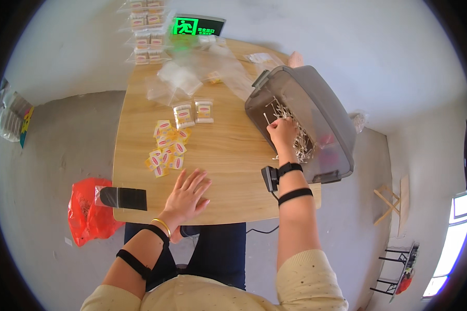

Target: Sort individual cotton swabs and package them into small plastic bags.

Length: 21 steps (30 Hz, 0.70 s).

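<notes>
The right hand [284, 133] pinched a slim white cotton swab [266, 118] that a slack grip might drop into the grey plastic bin [324, 103] below; the left hand [188, 192] lay splayed, empty.

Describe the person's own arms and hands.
The left hand and right hand are bare. Both arms have short cream sleeves with small dark specks and two black straps each. A gold-coloured bangle circles the left wrist; a boxy black device with a thin dark cable sits at the right wrist.
</notes>
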### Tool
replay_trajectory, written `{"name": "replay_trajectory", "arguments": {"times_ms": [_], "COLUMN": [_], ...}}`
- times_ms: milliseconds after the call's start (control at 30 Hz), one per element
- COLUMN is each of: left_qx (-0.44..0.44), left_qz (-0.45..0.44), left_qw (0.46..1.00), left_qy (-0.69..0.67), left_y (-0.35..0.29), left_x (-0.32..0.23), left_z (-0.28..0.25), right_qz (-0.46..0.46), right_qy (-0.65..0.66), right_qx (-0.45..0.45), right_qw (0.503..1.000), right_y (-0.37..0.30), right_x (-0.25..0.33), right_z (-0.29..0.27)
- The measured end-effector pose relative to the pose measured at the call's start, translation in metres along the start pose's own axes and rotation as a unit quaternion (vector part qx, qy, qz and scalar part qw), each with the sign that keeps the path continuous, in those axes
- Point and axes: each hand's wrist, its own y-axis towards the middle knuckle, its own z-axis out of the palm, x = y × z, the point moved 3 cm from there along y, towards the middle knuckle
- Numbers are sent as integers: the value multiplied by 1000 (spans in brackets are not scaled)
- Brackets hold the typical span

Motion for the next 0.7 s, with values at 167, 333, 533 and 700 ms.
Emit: {"name": "replay_trajectory", "arguments": {"times_ms": [167, 333, 533, 700], "left_qx": [-3, -128, -183, -284], "left_qz": [-1, -63, -89, -10], "left_qw": [1000, 957, 921, 943], "left_qy": [7, -251, -333, -172], "left_y": [-5, -10, -42, -81], "left_x": [3, 6, -15, -40], "left_z": [-4, -30, -102, -155], "right_qz": [-198, -252, -361, -356], "right_qy": [334, 418, 418, 454], "right_qx": [-64, 16, 16, -11], "right_qw": [919, 873, 833, 817], "right_y": [-67, -171, -248, -273], "right_x": [44, 95, 124, 139], "right_z": [-47, -99, -152, -186]}}
